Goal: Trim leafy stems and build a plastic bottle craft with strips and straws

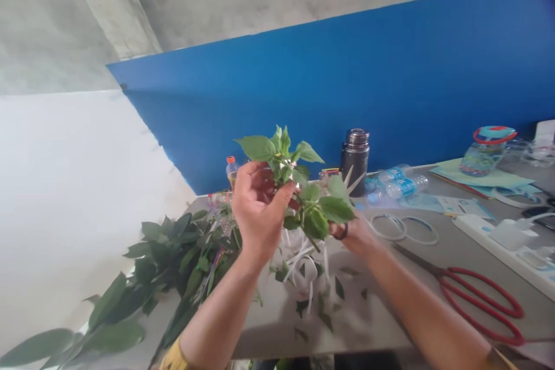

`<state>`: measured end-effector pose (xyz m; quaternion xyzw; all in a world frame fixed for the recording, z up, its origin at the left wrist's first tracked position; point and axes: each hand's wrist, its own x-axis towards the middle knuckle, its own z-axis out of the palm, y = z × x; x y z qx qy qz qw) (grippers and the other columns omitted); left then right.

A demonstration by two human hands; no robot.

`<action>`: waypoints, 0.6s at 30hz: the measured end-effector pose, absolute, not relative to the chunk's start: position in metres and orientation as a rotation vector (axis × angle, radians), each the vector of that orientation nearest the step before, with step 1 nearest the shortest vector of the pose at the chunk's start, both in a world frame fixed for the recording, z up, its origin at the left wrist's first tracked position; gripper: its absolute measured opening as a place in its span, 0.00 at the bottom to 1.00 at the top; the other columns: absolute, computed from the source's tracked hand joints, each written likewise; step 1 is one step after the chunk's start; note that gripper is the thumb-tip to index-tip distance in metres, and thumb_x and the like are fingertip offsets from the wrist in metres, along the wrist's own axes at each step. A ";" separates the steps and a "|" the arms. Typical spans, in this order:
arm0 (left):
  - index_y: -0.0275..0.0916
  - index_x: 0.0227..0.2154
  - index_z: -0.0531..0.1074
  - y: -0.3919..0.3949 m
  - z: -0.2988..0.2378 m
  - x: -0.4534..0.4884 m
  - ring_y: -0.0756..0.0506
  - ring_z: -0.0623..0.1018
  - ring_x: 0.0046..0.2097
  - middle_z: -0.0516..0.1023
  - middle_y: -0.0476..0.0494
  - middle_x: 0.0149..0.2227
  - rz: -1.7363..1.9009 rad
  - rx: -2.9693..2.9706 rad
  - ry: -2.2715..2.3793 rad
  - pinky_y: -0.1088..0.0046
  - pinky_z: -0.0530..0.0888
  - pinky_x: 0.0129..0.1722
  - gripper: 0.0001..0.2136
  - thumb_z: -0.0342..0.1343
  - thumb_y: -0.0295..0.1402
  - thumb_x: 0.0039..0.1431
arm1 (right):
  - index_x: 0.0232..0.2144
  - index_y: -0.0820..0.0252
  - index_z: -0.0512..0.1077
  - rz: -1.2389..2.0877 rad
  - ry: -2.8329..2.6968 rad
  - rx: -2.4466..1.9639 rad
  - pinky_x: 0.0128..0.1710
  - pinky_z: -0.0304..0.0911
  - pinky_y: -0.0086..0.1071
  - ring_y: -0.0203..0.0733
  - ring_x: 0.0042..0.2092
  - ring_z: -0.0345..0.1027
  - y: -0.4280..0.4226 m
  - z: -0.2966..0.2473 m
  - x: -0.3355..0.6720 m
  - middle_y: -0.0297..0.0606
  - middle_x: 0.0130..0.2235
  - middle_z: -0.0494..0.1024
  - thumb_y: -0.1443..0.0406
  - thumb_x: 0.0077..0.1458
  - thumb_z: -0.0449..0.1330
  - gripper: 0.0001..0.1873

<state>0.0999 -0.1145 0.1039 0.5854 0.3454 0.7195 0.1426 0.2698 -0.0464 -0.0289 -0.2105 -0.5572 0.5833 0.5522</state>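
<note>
Leafy sprig (310,201) is held up above the table (381,315). The left hand (259,209) pinches its upper stem; the right hand (354,235), half hidden by leaves, looks closed on the lower end. Probably early going: some leaf scraps (323,305) and white ribbon strips (303,264) lie underneath, the branch pile (173,257) at left is untouched, and the red scissors (481,296) are idle.

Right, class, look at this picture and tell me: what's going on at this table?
A person holds a leafy sprig in both hands above a grey table. The left hand pinches it near the top; the right hand grips lower down, partly hidden by leaves. White ribbon strips and leaf scraps lie beneath, leafy branches to the left, red-handled scissors to the right.
</note>
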 end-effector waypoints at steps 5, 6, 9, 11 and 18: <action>0.48 0.44 0.65 -0.110 0.088 0.121 0.48 0.82 0.30 0.79 0.49 0.37 1.993 1.662 0.989 0.73 0.81 0.24 0.17 0.67 0.32 0.57 | 0.28 0.55 0.75 1.482 -1.262 -0.412 0.27 0.66 0.31 0.41 0.30 0.68 -0.061 -0.027 0.251 0.32 0.26 0.75 0.57 0.30 0.81 0.23; 0.47 0.44 0.65 -0.109 0.087 0.122 0.48 0.82 0.31 0.79 0.48 0.38 1.968 1.630 0.964 0.73 0.81 0.25 0.18 0.67 0.32 0.56 | 0.28 0.55 0.75 1.488 -1.234 -0.398 0.28 0.66 0.31 0.39 0.30 0.68 -0.061 -0.026 0.251 0.31 0.27 0.75 0.59 0.30 0.81 0.23; 0.45 0.49 0.65 -0.112 0.088 0.120 0.46 0.83 0.34 0.79 0.48 0.37 1.900 1.543 0.904 0.69 0.83 0.31 0.20 0.67 0.34 0.57 | 0.27 0.56 0.75 1.477 -1.192 -0.375 0.28 0.64 0.29 0.35 0.28 0.64 -0.057 -0.023 0.256 0.30 0.26 0.73 0.59 0.32 0.81 0.22; 0.43 0.49 0.67 -0.114 0.089 0.115 0.46 0.83 0.35 0.80 0.48 0.36 1.892 1.524 0.922 0.69 0.82 0.34 0.18 0.65 0.35 0.59 | 0.27 0.58 0.75 1.466 -1.189 -0.368 0.27 0.62 0.28 0.34 0.27 0.63 -0.053 -0.022 0.261 0.30 0.26 0.72 0.58 0.35 0.80 0.21; 0.38 0.34 0.78 -0.124 0.079 0.098 0.50 0.77 0.32 0.80 0.46 0.31 1.925 1.595 1.165 0.76 0.75 0.34 0.07 0.63 0.36 0.61 | 0.27 0.57 0.76 1.447 -1.139 -0.349 0.26 0.58 0.28 0.33 0.27 0.60 -0.048 -0.015 0.273 0.29 0.26 0.71 0.57 0.34 0.79 0.20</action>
